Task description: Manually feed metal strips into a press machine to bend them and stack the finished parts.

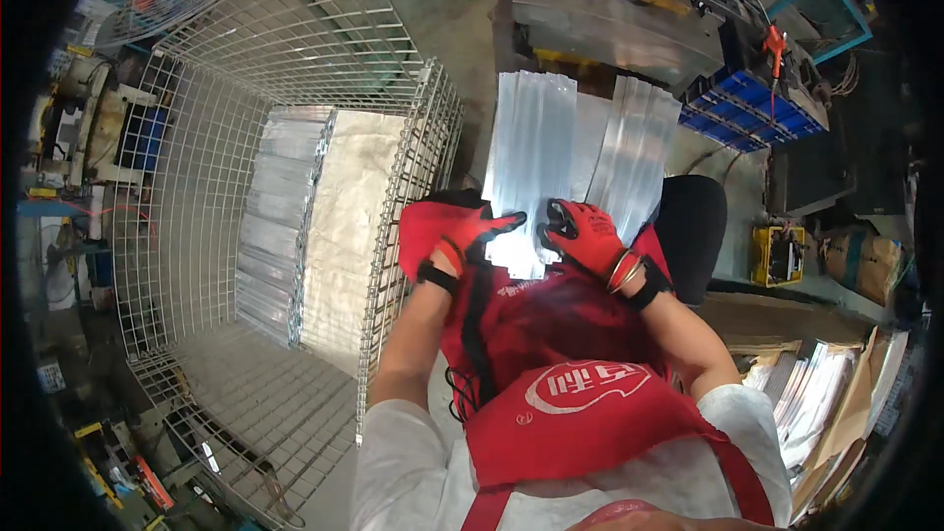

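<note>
A bundle of long silver metal strips (531,138) stretches away from my lap, its stepped near end resting over my red apron. My left hand (476,236), in a red glove with black fingertips, grips the left side of this near end, thumb and fingers at the edge. On the opposite side my right hand (587,239), gloved the same way, curls its fingers onto the strips' right edge. The undersides of both hands are hidden. Just right of the bundle lies a second group of similar strips (631,143), apart from my hands.
At my left stands a large wire mesh cage (403,177) holding stacked metal strips (270,226) and a beige sheet (352,226). A blue crate (752,108) sits at the far right. Behind my right elbow, a cardboard box (854,413) contains more silver pieces.
</note>
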Motion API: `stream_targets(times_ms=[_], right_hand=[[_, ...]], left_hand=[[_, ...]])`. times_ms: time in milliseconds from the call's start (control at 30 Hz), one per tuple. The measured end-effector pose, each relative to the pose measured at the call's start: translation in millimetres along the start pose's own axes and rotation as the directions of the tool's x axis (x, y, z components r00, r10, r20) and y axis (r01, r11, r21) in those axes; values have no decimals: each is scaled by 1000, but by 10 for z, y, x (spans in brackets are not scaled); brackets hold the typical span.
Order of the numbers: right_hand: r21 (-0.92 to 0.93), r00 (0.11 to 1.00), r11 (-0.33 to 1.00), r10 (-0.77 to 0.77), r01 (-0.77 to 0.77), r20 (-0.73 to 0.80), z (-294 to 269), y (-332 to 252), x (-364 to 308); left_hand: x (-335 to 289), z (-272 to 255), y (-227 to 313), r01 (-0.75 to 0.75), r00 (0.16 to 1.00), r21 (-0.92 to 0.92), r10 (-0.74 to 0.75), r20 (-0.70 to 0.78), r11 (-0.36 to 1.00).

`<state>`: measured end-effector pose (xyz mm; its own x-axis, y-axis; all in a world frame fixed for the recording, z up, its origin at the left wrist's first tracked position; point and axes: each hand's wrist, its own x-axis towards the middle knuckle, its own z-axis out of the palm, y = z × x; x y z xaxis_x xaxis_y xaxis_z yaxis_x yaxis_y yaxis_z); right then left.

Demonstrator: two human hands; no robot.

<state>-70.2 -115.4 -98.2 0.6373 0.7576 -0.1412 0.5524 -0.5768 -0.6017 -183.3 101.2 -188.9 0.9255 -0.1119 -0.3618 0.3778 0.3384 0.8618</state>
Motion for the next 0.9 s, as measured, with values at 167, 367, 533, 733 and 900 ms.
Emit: stream_targets(times_ms=[167,367,533,733,900], right_hand=[[240,967,939,255,-248,1,108,118,56],[834,883,524,457,-172,-106,35,71,144],[857,908,300,169,-418,384,-179,173,199],[966,974,190,176,-173,140,51,183,130],[987,998,152,-22,55,-53,-112,-108,-86]], left_hand=[[-163,382,157,-294,954,327,295,47,898],[-327,542,523,50,994,-326,-79,-76,944],[-324,517,220,-118,992,-208,108,-61,971],[-413,815,507,-177,984,-316,175,-35,932],[-474,1116,868,-93,992,-388,54,-110,917]])
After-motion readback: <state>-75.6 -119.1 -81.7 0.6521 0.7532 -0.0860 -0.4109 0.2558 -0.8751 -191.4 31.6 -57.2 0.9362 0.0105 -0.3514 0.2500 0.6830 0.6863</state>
